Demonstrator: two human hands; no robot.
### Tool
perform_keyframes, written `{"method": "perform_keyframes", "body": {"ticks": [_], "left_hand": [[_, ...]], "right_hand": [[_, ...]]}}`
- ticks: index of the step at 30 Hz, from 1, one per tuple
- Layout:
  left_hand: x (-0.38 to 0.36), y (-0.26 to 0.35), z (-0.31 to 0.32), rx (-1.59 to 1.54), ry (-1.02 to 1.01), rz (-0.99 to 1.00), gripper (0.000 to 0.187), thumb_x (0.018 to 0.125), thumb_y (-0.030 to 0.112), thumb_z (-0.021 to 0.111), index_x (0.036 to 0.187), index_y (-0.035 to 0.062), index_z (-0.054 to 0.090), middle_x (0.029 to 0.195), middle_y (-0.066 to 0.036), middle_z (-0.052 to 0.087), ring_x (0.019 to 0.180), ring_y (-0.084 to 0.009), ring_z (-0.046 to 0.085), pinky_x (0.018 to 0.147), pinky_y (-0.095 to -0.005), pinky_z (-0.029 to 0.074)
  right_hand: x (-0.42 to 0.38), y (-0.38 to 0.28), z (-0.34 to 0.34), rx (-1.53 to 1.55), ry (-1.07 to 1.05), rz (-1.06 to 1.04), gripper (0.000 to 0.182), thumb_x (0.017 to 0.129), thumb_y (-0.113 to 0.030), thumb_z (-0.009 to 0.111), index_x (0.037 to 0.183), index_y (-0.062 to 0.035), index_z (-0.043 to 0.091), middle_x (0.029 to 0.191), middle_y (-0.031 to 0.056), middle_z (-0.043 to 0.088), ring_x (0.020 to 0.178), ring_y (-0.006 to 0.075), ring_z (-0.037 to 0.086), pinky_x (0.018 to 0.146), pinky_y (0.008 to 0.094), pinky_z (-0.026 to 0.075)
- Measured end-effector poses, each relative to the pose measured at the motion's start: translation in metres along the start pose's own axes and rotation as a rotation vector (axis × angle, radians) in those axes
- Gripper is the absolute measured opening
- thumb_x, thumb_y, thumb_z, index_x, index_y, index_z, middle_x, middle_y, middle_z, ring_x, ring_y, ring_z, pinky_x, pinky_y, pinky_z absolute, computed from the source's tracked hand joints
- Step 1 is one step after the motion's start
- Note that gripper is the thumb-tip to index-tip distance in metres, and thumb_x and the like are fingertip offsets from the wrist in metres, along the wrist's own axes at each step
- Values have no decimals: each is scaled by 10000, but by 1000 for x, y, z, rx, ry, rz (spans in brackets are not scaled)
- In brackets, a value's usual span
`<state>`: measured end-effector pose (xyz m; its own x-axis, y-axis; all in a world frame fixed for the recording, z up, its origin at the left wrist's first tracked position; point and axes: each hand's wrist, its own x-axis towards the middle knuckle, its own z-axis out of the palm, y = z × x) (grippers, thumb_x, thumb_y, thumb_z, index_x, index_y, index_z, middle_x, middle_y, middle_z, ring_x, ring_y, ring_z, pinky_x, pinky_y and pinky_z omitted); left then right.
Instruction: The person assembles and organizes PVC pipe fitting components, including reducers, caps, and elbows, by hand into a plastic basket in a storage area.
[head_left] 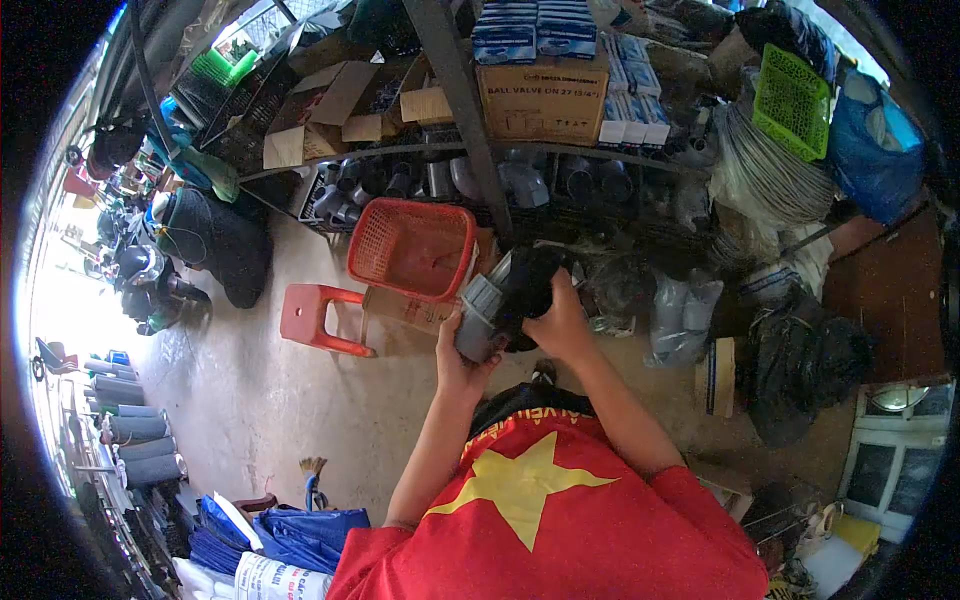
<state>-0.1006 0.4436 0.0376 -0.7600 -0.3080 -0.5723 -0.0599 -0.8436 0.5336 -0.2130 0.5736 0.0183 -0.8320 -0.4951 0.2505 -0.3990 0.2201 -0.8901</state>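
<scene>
Fingers wrapped round its lower end, my left hand (463, 358) holds a grey plastic pipe fitting (482, 318) in front of my chest. My right hand (563, 325) grips a black plastic bag (530, 285) just to the right of the fitting. The bag lies against the fitting's upper right side. Whatever is inside the bag is hidden. Beyond the fitting, to the upper left, a red plastic basket (413, 250) rests on a cardboard box (405, 308).
A red stool (305, 315) stands left of the basket. Ahead is a metal rack post (462, 110), with a ball valve carton (545, 103) and grey fittings (400, 180) on the shelves. A black bag (805, 365) sits at the right, and blue sheeting (310, 530) at the lower left.
</scene>
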Motion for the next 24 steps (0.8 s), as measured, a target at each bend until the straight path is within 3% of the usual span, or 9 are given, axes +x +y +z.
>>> {"method": "perform_keyframes", "body": {"ticks": [1, 4, 7, 9, 11, 16, 19, 21, 24], "left_hand": [[3, 0, -7, 12, -43, -28, 406, 886, 438, 454, 1166, 156, 539, 1005, -69, 652, 757, -218, 625, 521, -291, 429], [0, 1, -5, 81, -2, -3, 406, 883, 438, 459, 1164, 156, 537, 1008, -65, 648, 747, -213, 623, 518, -297, 433], [-9, 1, 17, 60, 128, 60, 387, 889, 443, 461, 1117, 139, 532, 949, -89, 646, 642, -209, 621, 382, -265, 423], [-5, -4, 15, 61, 103, 72, 389, 886, 448, 461, 1112, 140, 531, 951, -87, 647, 663, -208, 631, 397, -262, 436], [-2, -7, 11, 52, 78, 58, 385, 884, 448, 461, 1103, 140, 534, 955, -81, 647, 683, -203, 638, 412, -261, 447], [-6, 3, 7, 67, 18, 32, 376, 885, 436, 450, 1079, 132, 557, 948, -70, 653, 698, -192, 641, 410, -253, 452], [-11, 2, 15, 43, 70, 25, 384, 888, 439, 442, 1068, 123, 567, 927, -82, 656, 681, -197, 640, 391, -246, 457], [-4, 1, 5, -39, 29, -64, 431, 871, 464, 466, 1098, 110, 560, 962, -101, 645, 693, -244, 621, 413, -255, 439], [-1, -2, -7, -132, -107, -218, 475, 863, 480, 474, 1115, 84, 553, 973, -134, 628, 686, -275, 598, 378, -235, 409]], "right_hand": [[3, -5, -6, 60, -74, 78, 551, 748, -41, 664, 1252, 13, 448, 1180, 191, 542, 1110, 313, 540, 941, 398, 423], [3, 4, -7, 139, 8, 82, 563, 724, -25, 662, 1246, 9, 452, 1186, 204, 536, 1101, 329, 545, 926, 404, 434], [0, -8, -9, 280, 70, 177, 541, 733, -5, 637, 1241, 14, 453, 1188, 212, 532, 1106, 329, 543, 926, 404, 430], [-7, -4, 5, -161, 173, -65, 489, 722, -45, 642, 1183, 15, 490, 1135, 216, 560, 1064, 353, 556, 906, 410, 436], [-11, 2, 8, -243, 173, -143, 476, 718, -76, 651, 1161, 15, 505, 1115, 218, 570, 1053, 367, 555, 903, 422, 433], [-2, 8, -10, 329, -104, 228, 598, 694, -141, 702, 1219, 8, 458, 1236, 234, 471, 1147, 405, 454, 959, 488, 376], [-8, 4, -11, 271, -32, 117, 548, 718, -5, 640, 1238, -12, 466, 1213, 192, 510, 1102, 275, 524, 931, 372, 411], [-13, -13, -8, -109, 93, -148, 519, 716, 10, 628, 1215, -14, 492, 1161, 172, 549, 1067, 253, 546, 923, 365, 425], [-15, -27, -17, -143, 113, -232, 539, 705, 11, 630, 1226, -18, 494, 1164, 159, 565, 1083, 243, 549, 946, 368, 424]]}}
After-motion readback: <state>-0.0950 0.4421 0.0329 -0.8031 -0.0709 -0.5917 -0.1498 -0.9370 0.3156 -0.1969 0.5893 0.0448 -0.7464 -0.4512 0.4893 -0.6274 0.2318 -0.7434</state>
